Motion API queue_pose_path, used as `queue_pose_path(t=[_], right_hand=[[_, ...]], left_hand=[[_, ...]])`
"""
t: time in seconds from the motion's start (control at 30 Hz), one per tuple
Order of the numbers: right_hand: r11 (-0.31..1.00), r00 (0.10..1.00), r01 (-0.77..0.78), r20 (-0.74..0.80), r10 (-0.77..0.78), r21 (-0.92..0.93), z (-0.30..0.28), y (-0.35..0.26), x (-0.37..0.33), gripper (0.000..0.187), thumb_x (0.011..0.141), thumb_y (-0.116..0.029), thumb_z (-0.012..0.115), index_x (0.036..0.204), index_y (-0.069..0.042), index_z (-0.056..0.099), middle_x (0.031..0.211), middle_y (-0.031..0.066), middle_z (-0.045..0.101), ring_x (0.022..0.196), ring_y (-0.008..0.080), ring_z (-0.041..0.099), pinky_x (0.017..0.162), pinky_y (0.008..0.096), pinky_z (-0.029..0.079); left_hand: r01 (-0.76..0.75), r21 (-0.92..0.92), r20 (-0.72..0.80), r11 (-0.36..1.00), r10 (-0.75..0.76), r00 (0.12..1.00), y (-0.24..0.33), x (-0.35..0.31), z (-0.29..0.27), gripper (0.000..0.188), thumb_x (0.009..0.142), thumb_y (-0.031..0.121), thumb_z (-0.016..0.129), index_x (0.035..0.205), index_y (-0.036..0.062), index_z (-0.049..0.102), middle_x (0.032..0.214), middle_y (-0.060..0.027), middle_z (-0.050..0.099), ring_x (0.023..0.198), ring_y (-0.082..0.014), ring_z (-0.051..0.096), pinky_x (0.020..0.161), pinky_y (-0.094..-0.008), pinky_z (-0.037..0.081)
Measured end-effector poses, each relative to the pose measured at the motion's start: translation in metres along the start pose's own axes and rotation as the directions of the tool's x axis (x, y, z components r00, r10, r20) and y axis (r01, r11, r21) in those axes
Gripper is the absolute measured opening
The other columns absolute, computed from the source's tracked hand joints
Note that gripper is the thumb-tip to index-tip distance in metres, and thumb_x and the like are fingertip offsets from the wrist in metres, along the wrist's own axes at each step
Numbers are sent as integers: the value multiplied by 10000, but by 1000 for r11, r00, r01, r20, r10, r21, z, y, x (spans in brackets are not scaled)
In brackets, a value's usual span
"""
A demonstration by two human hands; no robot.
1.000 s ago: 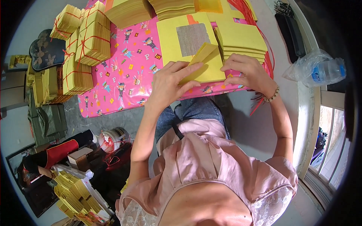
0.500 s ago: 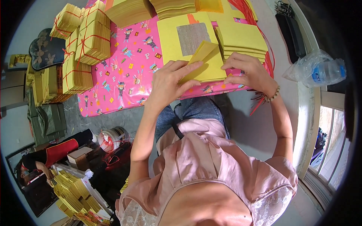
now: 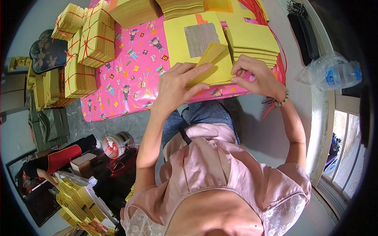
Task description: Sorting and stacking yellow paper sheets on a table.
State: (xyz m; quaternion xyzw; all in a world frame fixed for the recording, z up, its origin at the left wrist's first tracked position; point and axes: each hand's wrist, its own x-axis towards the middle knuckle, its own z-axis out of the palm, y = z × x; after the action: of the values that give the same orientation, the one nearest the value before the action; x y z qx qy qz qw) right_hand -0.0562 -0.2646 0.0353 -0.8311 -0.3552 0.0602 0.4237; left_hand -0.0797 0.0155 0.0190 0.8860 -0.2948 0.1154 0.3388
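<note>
Table (image 3: 118, 98): in front of the person, its near edge over the knees.
Folded sheet (image 3: 214, 65): at the table's near edge, between the left hand (image 3: 177, 84) and the right hand (image 3: 258, 76); both touch it.
Flat sheet with square patch (image 3: 197, 39): on the table, just behind the folded sheet.
Loose paper stack (image 3: 252, 41): on the table, right of the flat sheet, behind the right hand.
Tied paper bundles (image 3: 94, 39): at the table's left end, piled on one another.
More paper stacks (image 3: 157, 10): along the table's far edge.
Bottle in a bag (image 3: 332, 72): on the ledge well right of the table.
Tape roll (image 3: 116, 143): on the floor, below the table's left near corner.
</note>
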Motion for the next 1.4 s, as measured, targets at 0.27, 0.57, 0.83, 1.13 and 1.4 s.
queue_pose_path(t=[0.27,0.57,0.83,1.13,1.4], right_hand=[[998,999,-37,-4,38,41,7,3,0,135,850,-82,718,884,-6,612,805,83,589,715,195,597,668,308,494],[996,997,-79,-1,79,50,12,-1,-1,107,844,-60,704,866,-7,614,806,81,585,720,187,596,668,299,493],[998,998,-55,-33,56,37,12,3,-1,96,865,-39,684,883,0,597,813,87,563,716,194,596,655,304,486],[989,980,44,-185,-70,-139,7,-20,18,133,893,-95,678,917,-6,583,852,110,538,745,269,599,655,365,483],[970,940,118,-292,-179,-214,15,-24,27,152,865,-112,703,922,-18,597,852,116,545,774,305,595,663,392,485]], left_hand=[[8,15,12,1000,-8,1000,0,0,1,574,707,338,844,1244,201,697,982,-80,698,828,-257,641,688,-364,526],[12,18,2,1000,-12,1000,-1,-3,3,580,697,334,850,1241,204,699,992,-79,700,825,-259,640,689,-365,526],[9,12,9,1000,-9,1000,-1,1,1,599,686,342,853,1245,198,696,993,-85,698,845,-264,647,709,-365,533],[-67,72,-22,995,69,997,3,0,2,886,737,360,821,1491,117,424,1093,-131,669,914,-299,658,748,-390,536],[32,209,3,977,-34,999,13,8,15,773,778,212,766,1471,95,442,1013,-102,665,827,-284,598,734,-392,520]])
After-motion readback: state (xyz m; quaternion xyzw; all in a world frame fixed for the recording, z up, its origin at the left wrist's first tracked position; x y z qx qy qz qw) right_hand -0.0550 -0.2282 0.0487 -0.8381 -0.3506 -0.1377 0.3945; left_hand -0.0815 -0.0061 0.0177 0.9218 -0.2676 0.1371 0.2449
